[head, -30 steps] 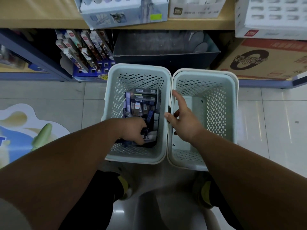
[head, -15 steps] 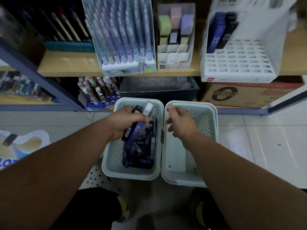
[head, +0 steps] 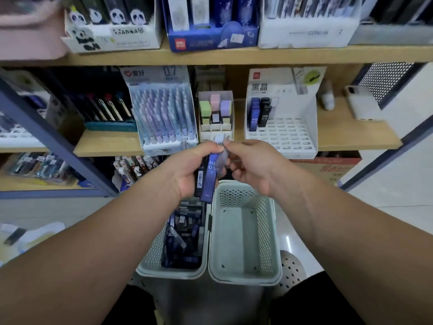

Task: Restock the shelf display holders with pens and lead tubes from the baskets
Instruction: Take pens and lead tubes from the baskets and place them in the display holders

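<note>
A: We've got a bunch of tubes (head: 209, 178) held up in front of the shelf, above the baskets; the left hand (head: 185, 174) is wrapped round them, fingers curled behind, thumb across the front.

B: And the right hand (head: 253, 165) is on the job too; its fingertips (head: 230, 147) pinch the upper end of one pale tube (head: 221, 152) at the top of the bunch; we'd say we're peeling off a single.

A: Where do we reckon it's headed?

B: The white holder (head: 290, 137) up on the right, we'd guess; a few slotted tubes (head: 259, 113) stand in its back left corner; most slots in front show nothing.

A: How will they handle?

B: Light, we think; stiff little plastic cases with smooth sides, so a loose bunch could fan out and slide from the fist; the lead inside is likely brittle, so we'd not want one dropped.

A: Best hold, then?

B: Pinch each by its upper end, on the flat faces; that leaves the lower end free to find a slot.

A: Plenty more to go; spare tubes (head: 181, 240) are heaped in the left basket (head: 173, 274); the right basket (head: 243, 280) sits just beside it.
</note>
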Action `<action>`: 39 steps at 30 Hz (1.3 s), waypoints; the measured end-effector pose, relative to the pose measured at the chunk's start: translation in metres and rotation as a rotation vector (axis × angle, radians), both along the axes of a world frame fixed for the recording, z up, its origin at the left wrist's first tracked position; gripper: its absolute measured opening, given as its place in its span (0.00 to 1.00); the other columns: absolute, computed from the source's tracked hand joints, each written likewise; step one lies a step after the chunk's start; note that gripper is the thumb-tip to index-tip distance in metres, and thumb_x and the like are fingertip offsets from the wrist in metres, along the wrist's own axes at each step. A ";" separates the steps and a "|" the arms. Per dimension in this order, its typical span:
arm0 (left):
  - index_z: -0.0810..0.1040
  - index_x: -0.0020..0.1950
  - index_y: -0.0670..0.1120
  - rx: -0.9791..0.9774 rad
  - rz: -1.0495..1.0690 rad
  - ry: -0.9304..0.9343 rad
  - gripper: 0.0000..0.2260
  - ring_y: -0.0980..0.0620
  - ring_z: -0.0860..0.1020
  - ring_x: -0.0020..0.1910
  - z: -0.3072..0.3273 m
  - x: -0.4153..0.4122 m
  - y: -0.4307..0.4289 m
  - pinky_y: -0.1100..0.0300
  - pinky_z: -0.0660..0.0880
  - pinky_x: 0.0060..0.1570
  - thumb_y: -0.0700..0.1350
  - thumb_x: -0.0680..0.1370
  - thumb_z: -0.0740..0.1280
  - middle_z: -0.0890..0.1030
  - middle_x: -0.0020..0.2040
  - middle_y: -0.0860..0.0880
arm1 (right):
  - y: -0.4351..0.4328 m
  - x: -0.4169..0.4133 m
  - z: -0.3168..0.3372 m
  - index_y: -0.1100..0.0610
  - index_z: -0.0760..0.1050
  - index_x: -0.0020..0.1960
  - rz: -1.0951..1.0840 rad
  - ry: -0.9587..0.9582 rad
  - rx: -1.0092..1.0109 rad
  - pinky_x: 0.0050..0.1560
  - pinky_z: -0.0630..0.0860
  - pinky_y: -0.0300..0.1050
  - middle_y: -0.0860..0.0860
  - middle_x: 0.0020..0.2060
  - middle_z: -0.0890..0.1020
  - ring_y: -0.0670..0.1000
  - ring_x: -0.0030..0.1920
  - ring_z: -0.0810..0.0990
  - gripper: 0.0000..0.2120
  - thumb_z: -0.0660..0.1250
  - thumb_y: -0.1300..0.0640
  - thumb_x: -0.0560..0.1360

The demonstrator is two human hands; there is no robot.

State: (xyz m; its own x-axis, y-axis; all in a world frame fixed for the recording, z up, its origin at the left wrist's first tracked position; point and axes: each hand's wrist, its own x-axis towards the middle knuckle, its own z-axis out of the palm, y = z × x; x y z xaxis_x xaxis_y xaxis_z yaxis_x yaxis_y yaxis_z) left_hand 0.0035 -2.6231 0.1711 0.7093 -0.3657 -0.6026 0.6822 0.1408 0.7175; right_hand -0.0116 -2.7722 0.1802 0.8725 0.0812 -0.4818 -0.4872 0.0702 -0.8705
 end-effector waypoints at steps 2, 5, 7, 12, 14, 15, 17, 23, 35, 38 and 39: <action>0.77 0.38 0.43 -0.004 0.021 0.023 0.10 0.52 0.76 0.25 0.017 -0.002 -0.010 0.65 0.71 0.23 0.45 0.78 0.66 0.79 0.32 0.46 | -0.012 0.000 0.012 0.59 0.78 0.40 -0.008 0.003 0.054 0.28 0.66 0.35 0.52 0.30 0.79 0.45 0.29 0.71 0.14 0.67 0.53 0.82; 0.79 0.42 0.43 -0.007 0.049 0.033 0.07 0.52 0.76 0.25 0.038 -0.003 -0.018 0.64 0.72 0.23 0.44 0.78 0.68 0.81 0.33 0.45 | -0.022 0.003 0.023 0.60 0.79 0.43 -0.054 -0.009 0.161 0.26 0.67 0.33 0.51 0.30 0.78 0.43 0.28 0.73 0.09 0.70 0.55 0.80; 0.80 0.41 0.43 0.032 0.063 0.029 0.07 0.52 0.76 0.23 0.049 -0.003 -0.021 0.64 0.72 0.23 0.44 0.77 0.69 0.81 0.32 0.45 | -0.026 0.009 0.026 0.59 0.79 0.45 -0.129 -0.018 0.250 0.25 0.68 0.33 0.51 0.29 0.79 0.43 0.26 0.73 0.05 0.72 0.59 0.78; 0.79 0.42 0.41 0.127 0.140 0.084 0.05 0.50 0.77 0.23 0.050 -0.003 -0.023 0.63 0.74 0.23 0.42 0.76 0.72 0.80 0.31 0.43 | -0.033 0.020 0.018 0.58 0.78 0.45 -0.226 -0.001 0.305 0.24 0.73 0.34 0.51 0.28 0.81 0.43 0.24 0.75 0.05 0.74 0.64 0.75; 0.80 0.44 0.40 0.106 0.187 0.082 0.04 0.50 0.78 0.25 0.044 0.000 -0.025 0.63 0.75 0.24 0.41 0.76 0.72 0.81 0.35 0.43 | -0.041 0.026 0.016 0.57 0.79 0.48 -0.224 -0.040 0.207 0.25 0.74 0.36 0.51 0.29 0.82 0.45 0.25 0.76 0.05 0.74 0.63 0.75; 0.81 0.45 0.40 0.093 0.211 0.076 0.04 0.50 0.78 0.26 0.040 0.003 -0.026 0.63 0.76 0.24 0.40 0.76 0.72 0.82 0.36 0.43 | -0.048 0.032 0.016 0.56 0.79 0.51 -0.237 -0.072 0.140 0.26 0.74 0.37 0.51 0.30 0.83 0.45 0.26 0.77 0.06 0.73 0.64 0.76; 0.82 0.45 0.40 0.066 0.252 0.063 0.03 0.51 0.79 0.27 0.033 0.009 -0.031 0.63 0.76 0.25 0.40 0.76 0.72 0.83 0.36 0.44 | -0.064 0.045 0.015 0.54 0.79 0.52 -0.263 -0.158 0.013 0.27 0.75 0.38 0.50 0.30 0.84 0.46 0.26 0.78 0.08 0.72 0.65 0.77; 0.82 0.49 0.42 -0.023 0.291 0.066 0.04 0.52 0.80 0.28 0.012 0.026 -0.065 0.63 0.76 0.27 0.41 0.76 0.72 0.84 0.36 0.45 | -0.105 0.078 -0.003 0.49 0.80 0.49 -0.170 -0.314 -0.328 0.32 0.78 0.39 0.49 0.34 0.85 0.48 0.32 0.83 0.09 0.71 0.63 0.78; 0.84 0.46 0.43 0.004 0.284 0.085 0.05 0.52 0.82 0.31 -0.011 0.058 -0.077 0.61 0.78 0.28 0.45 0.74 0.75 0.86 0.40 0.47 | -0.152 0.125 -0.031 0.44 0.78 0.45 -0.258 -0.654 -0.743 0.45 0.82 0.61 0.49 0.39 0.84 0.54 0.41 0.84 0.09 0.67 0.58 0.79; 0.84 0.46 0.43 0.021 0.284 0.092 0.06 0.52 0.82 0.31 -0.013 0.058 -0.076 0.60 0.78 0.27 0.45 0.74 0.75 0.86 0.40 0.46 | -0.150 0.127 -0.035 0.48 0.79 0.49 -0.204 -0.694 -0.778 0.47 0.83 0.57 0.49 0.42 0.84 0.49 0.42 0.85 0.06 0.68 0.59 0.80; 0.84 0.45 0.43 0.025 0.283 0.094 0.05 0.52 0.82 0.30 -0.013 0.059 -0.075 0.60 0.78 0.27 0.45 0.74 0.75 0.86 0.40 0.47 | -0.150 0.128 -0.035 0.49 0.79 0.49 -0.188 -0.692 -0.780 0.48 0.83 0.55 0.49 0.42 0.84 0.49 0.42 0.85 0.06 0.68 0.59 0.80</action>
